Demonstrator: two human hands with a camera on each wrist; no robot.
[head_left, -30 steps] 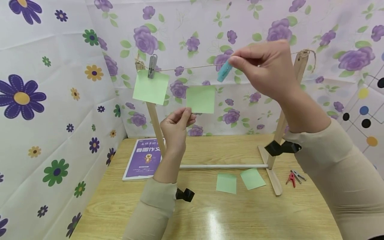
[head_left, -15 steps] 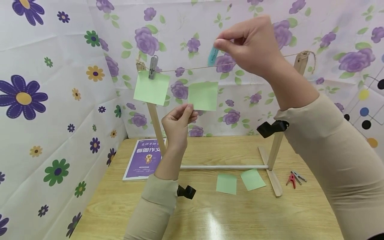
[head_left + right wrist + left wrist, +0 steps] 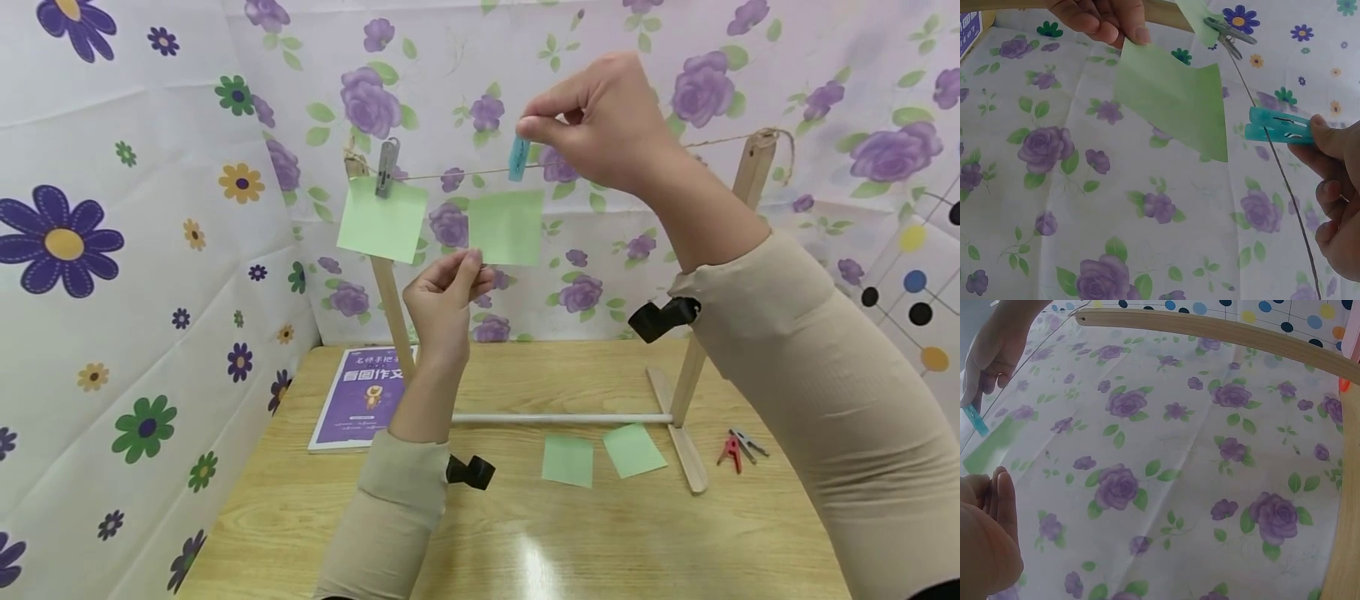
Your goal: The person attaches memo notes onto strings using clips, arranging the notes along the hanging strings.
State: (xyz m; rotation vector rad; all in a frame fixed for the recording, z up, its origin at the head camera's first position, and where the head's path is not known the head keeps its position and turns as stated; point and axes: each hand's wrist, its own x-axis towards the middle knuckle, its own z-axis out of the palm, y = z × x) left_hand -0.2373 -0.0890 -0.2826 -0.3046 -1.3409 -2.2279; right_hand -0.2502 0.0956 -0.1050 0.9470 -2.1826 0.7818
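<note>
My left hand (image 3: 446,304) pinches the lower left corner of a green paper square (image 3: 507,227), held upright just below a thin string (image 3: 442,176). Above the paper, my right hand (image 3: 603,125) pinches the handle end of a blue clothespin (image 3: 518,159). In the right wrist view, the string crosses the front end of this clothespin (image 3: 1275,125); whether it lies between the jaws I cannot tell. A gap separates clothespin and paper there. To the left, a grey clothespin (image 3: 387,167) clips another green square (image 3: 383,221) to the string.
Wooden posts (image 3: 690,379) carry the string, joined below by a white rod (image 3: 562,418). On the table (image 3: 600,542) lie two green squares (image 3: 567,460), a red clothespin (image 3: 730,452) with grey beside it, and a purple book (image 3: 363,400) behind my left arm.
My right hand has moved left with the blue clothespin, rising over the string and then lowering onto its level. My left hand has raised the paper slightly toward the string.
</note>
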